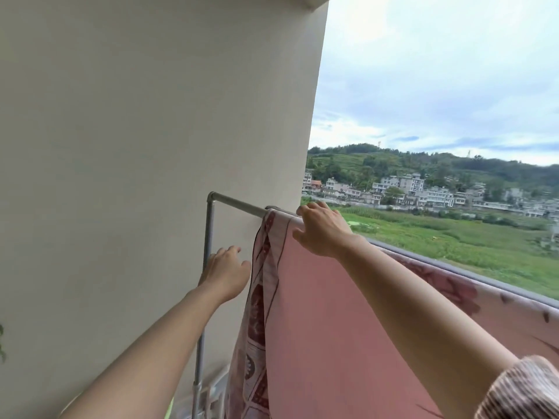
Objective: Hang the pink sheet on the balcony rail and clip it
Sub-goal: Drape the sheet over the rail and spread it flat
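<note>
Item one: we list a pink sheet (317,313) of plain cloth, draped over the grey metal tube rail (239,204) of the balcony and hanging down its near side, with a white and dark red patterned border (257,297) running down its left edge. The cloth starts a little in from the rail's left corner, where the tube bends into an upright grey post (208,231), and runs on along the rail to the right edge of view. Item two: the right hand (322,229) lies on the fold at the sheet's top left corner, fingers bent over the far side of the rail and thumb apart on the near side, gripping cloth against tube. Item three: the left hand (227,273) is lower, just beside the border and in front of the post, fingers loosely spread and holding nothing; we cannot tell whether it touches the post. Item four: a striped sleeve (526,388) at the lower right corner. Item five: a cream plaster wall (136,116) to the left. Item six: a green field (453,240) and pale hillside buildings (408,189) beyond the rail.
</note>
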